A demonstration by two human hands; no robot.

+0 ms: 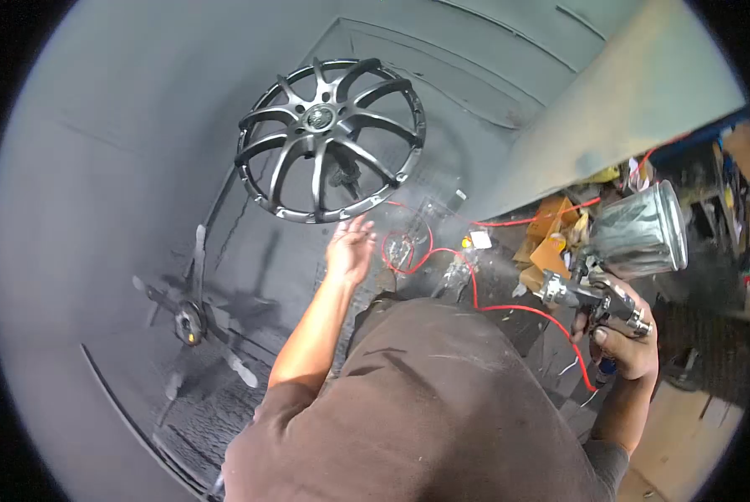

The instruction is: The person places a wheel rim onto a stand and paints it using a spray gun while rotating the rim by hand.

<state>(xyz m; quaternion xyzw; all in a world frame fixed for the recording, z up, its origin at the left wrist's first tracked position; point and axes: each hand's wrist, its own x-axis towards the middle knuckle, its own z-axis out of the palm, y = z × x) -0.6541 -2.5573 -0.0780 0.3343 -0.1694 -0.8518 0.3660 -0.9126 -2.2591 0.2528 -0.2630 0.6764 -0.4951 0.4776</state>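
A dark grey multi-spoke wheel rim (318,171) stands raised, its face toward me. My left hand (352,251) is just below the rim's lower edge, palm up with the fingers apart and nothing in them. Whether the fingertips touch the edge, I cannot tell. On the right, my right hand (630,343) is wrapped round a spray gun (576,294), whose nozzle points left. A metallic paint cup (638,230) sits tilted on top of the gun. From near the gun's handle, a red air hose (521,308) runs off to the left.
A stand with several arms (193,322) is at the lower left, by the grey wall (82,243). The red hose lies looped on the floor ahead. Cardboard boxes (551,243) and clutter lie at right, beneath a pale panel (617,92).
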